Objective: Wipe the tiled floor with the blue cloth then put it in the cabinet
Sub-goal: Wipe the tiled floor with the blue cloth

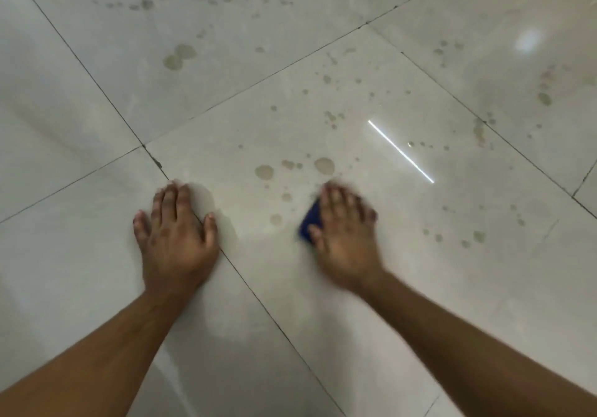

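Note:
The tiled floor is pale, glossy, with dark grout lines. My right hand presses flat on the blue cloth, which shows only as a dark blue edge left of my fingers; the rest is hidden under the palm. That hand is blurred. My left hand lies flat on the floor with fingers spread, over a grout line, holding nothing. The cabinet is out of view.
Many brownish wet spots dot the tiles beyond and to the right of my hands, with larger blotches further away. A bright streak of reflected light crosses the tile at right.

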